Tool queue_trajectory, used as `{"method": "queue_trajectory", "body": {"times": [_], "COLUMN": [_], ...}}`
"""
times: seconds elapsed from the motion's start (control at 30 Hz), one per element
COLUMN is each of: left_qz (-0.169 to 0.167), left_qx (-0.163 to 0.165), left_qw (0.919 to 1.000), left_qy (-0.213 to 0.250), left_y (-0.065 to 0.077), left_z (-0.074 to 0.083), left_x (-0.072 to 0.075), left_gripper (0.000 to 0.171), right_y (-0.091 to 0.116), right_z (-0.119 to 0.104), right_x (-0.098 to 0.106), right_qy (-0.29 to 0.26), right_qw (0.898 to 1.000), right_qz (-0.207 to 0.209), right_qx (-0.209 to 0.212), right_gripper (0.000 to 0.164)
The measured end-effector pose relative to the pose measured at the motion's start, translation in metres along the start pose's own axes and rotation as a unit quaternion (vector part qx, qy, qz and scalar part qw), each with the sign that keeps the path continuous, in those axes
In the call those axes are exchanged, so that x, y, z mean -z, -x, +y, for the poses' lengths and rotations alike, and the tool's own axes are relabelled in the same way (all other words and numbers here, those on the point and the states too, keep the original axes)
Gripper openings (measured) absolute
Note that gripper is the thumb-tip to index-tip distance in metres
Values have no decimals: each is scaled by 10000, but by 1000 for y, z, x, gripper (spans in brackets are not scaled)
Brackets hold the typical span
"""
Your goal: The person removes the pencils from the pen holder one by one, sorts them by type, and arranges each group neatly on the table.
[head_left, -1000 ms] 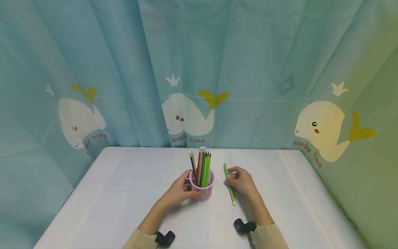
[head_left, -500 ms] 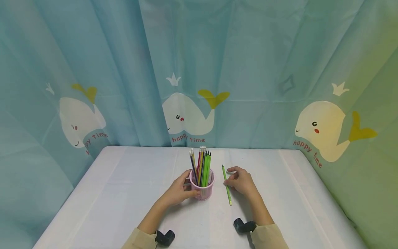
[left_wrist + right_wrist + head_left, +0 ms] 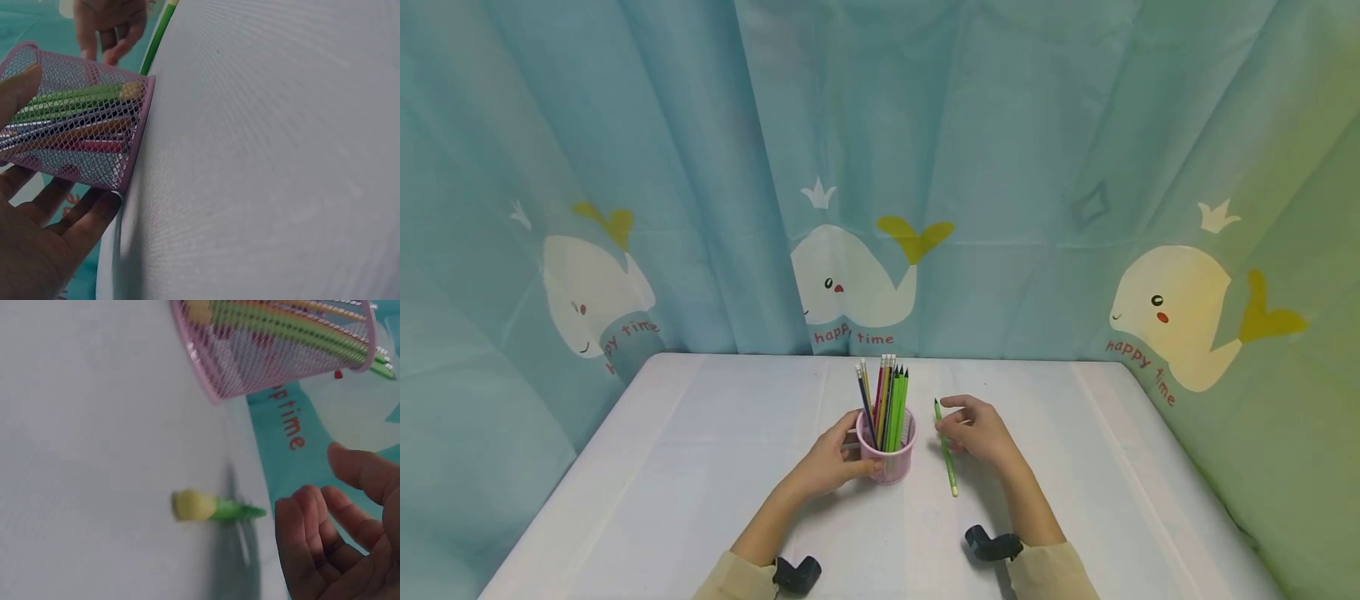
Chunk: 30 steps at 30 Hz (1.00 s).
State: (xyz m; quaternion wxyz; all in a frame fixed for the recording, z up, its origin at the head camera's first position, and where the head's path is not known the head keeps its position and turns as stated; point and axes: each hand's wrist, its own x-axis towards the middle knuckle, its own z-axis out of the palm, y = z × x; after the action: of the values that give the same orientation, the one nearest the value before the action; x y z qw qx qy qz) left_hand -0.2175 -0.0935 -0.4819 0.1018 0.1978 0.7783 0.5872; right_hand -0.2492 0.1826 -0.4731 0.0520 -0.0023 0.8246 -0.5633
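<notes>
My left hand [image 3: 827,462] grips a pink mesh pencil cup [image 3: 889,471] from its left side, thumb in front and fingers behind. Upright on the white table, the cup holds several pencils [image 3: 895,417], some green with black tips, others striped. To its right a single green pencil [image 3: 950,473] with a yellow end lies on the table, pointing away from me. Over that pencil hovers my right hand [image 3: 985,432], overlapping it in the head view. The right wrist view shows the same hand [image 3: 350,544] with thumb and fingers parted and a gap to the pencil [image 3: 228,510].
The white table [image 3: 715,433] reaches back to a blue-green curtain [image 3: 1015,150] printed with white whales. Dark wrist mounts [image 3: 797,575] stick out from both beige sleeves [image 3: 1052,571] close above the tabletop.
The loose green pencil has shifted a little left, toward the cup. My right hand's fingers have lifted and spread from it. The left hand and the cup stay put.
</notes>
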Motion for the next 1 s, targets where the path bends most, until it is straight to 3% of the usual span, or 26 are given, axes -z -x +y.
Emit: {"method": "queue_trajectory", "body": {"times": [0.23, 0.53, 1.0], "left_qz": [16, 35, 6], "left_qx": [-12, 3, -54], "left_qw": [10000, 10000, 10000], "left_qy": [52, 15, 24], "left_y": [2, 1, 2], "left_z": [1, 1, 0], "left_x": [0, -1, -1], "left_gripper": [82, 80, 80], "right_y": [8, 15, 18], "right_z": [-18, -31, -34], "right_x": [-5, -23, -39], "right_qy": [-545, -838, -973], "right_qw": [9977, 9923, 9899], "right_qz": [-186, -281, -417], "right_qx": [361, 872, 941], "right_gripper": [44, 50, 44]}}
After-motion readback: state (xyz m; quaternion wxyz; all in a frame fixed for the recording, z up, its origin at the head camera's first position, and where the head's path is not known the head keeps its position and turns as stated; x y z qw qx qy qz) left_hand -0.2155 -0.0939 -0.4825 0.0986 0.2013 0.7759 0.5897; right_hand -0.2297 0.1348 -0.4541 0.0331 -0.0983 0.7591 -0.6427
